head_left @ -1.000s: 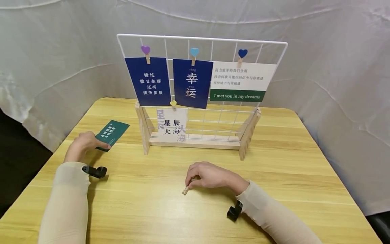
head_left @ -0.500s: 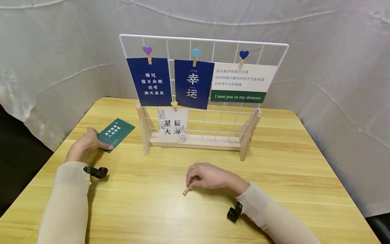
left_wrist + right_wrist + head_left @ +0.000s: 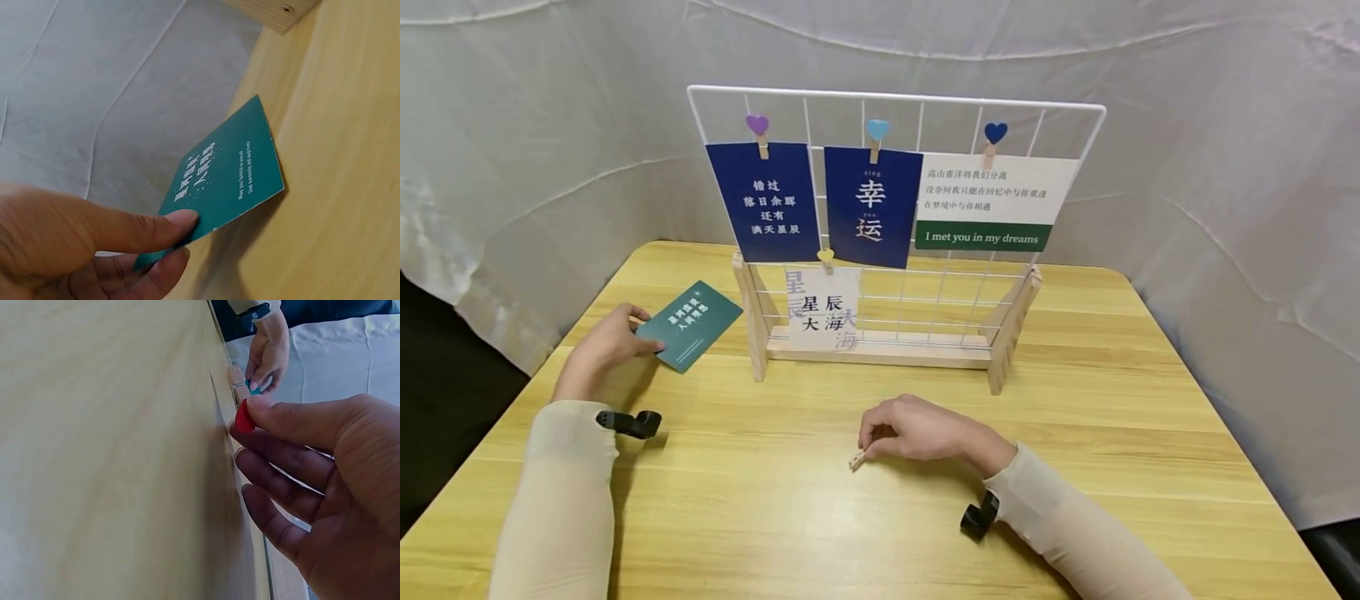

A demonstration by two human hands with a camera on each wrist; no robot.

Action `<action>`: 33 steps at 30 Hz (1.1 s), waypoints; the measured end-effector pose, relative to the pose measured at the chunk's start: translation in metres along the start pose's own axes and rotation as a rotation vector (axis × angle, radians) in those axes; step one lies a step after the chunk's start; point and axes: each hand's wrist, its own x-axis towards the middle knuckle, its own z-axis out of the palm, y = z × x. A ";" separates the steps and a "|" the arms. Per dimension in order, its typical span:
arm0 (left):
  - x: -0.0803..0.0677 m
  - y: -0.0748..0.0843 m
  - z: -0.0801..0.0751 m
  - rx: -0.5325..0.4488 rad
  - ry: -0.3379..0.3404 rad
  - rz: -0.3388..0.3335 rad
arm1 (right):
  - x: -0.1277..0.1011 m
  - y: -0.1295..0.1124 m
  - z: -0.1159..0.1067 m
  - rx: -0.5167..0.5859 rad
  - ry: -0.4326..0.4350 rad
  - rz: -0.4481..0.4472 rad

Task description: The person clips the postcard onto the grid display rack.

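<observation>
Between thumb and fingers my left hand (image 3: 608,340) pinches a green card (image 3: 692,327) with white writing. In the left wrist view the card (image 3: 231,169) tilts above the tabletop, the thumb on its printed face. At the middle of the table, my right hand (image 3: 916,429) pinches a small wooden clothespin (image 3: 857,460). Up close in the right wrist view, the clothespin (image 3: 236,381) bears a red piece (image 3: 245,417) at the thumb; its other fingers are loosely curved. To the right of the card stands a white wire grid rack (image 3: 917,329) on a wooden base.
On the grid hang two blue cards (image 3: 763,204), a white-and-green card (image 3: 992,200) and a small white card (image 3: 822,310), held by heart-topped clothespins (image 3: 877,131). The rack's wooden foot (image 3: 1000,367) rests on the table (image 3: 1120,417). Grey cloth (image 3: 550,100) hangs behind.
The left hand has lifted the green card off the table and turned it, carrying it slightly right and toward the rack. The right hand with the clothespin has barely moved.
</observation>
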 end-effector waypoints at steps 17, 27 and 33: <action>-0.008 0.013 -0.005 -0.269 0.247 0.031 | -0.002 0.001 -0.002 -0.021 0.003 0.010; -0.011 0.024 -0.010 -0.370 0.397 0.066 | -0.003 0.001 -0.004 -0.033 0.022 0.025; -0.014 0.032 -0.012 -0.414 0.422 0.111 | -0.002 0.001 -0.004 -0.020 0.030 0.029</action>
